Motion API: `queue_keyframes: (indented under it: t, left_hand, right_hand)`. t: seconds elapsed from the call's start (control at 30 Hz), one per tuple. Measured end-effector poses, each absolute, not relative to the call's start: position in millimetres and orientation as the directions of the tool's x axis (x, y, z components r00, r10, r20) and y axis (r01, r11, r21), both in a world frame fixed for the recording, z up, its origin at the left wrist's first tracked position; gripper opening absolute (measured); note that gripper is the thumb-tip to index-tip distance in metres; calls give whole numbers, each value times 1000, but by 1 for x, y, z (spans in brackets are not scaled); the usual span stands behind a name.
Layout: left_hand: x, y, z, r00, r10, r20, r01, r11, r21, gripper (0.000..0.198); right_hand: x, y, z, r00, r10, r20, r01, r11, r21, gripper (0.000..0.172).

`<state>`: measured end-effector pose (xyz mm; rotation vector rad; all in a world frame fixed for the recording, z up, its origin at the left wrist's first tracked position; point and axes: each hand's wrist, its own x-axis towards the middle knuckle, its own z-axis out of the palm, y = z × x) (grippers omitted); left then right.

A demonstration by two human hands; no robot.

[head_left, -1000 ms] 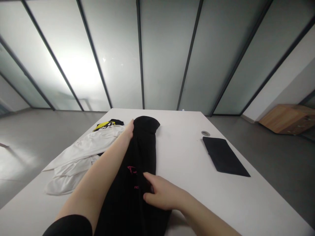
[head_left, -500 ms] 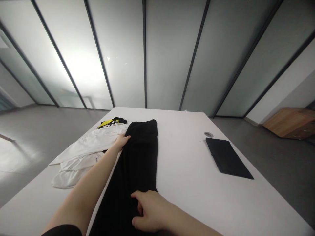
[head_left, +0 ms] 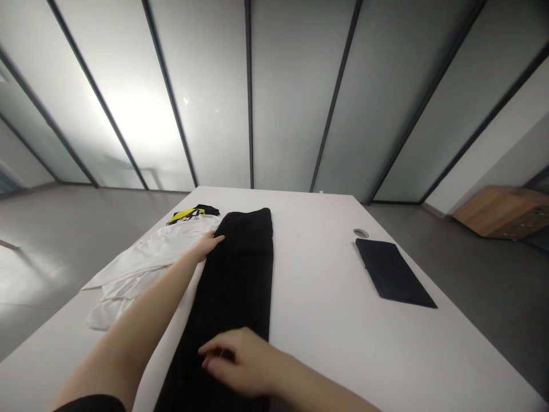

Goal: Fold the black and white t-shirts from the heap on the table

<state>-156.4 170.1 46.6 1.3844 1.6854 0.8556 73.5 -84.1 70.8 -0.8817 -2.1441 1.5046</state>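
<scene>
Well, right fingers (head_left: 214, 356) over black trousers (head_left: 235, 280)

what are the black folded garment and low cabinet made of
The black folded garment looks like soft matte fabric: it lies limp, without shine; the fibre can't be told. The low cabinet looks like wood or wood veneer, from its warm brown grain, with a smooth finish.

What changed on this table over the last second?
The left hand has slid back from the top of the black garment to beside its left edge, and the right hand has moved left across it. The garment's rounded top is now squared, its pink print hidden. The white garment and folded black cloth stayed put.
</scene>
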Motion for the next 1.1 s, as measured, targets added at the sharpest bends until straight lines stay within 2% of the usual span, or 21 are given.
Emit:
queue_keyframes:
  t: [0.07,0.13,0.23,0.37,0.5,0.6,0.73,0.87,1.0,1.1]
  left_hand:
    - [-162,166,45,-140,982,-129,553,185,812,33]
    - [-165,162,44,-172,980,-103,659,192,727,33]
    - [-163,159,41,-189,980,-58,800,188,570,35]
    - [-149,159,38,-164,986,-14,902,156,403,41]
    - [-135,160,36,-148,989,3,934,139,328,40]
    - [-124,161,34,-160,987,22,937,145,317,38]
    - [-102,164,30,-167,985,51,933,141,331,34]
    - [-72,173,26,-168,981,98,917,120,380,30]
    - [-45,186,25,-176,972,158,890,88,448,32]
    - [-37,189,24,-169,968,187,868,57,493,39]
  right_hand:
    - [93,-63,61,-409,912,-25,472,188,-861,33]
    - [114,-42,54,-103,994,-39,689,43,-723,38]
    - [131,-23,49,-46,990,-134,789,-47,-613,45]
    - [126,-17,44,-73,979,-189,759,-69,-648,45]
    - [125,-13,36,-66,985,-159,731,-60,-679,6]
    - [137,-5,28,-35,994,-106,644,-59,-762,15]
    - [166,10,16,95,989,-116,424,-146,-894,18]
    - [201,34,9,221,968,-117,325,-186,-927,21]
    - [229,54,14,291,955,-57,314,-152,-937,40]
    - [244,50,20,190,978,-87,255,-135,-958,58]
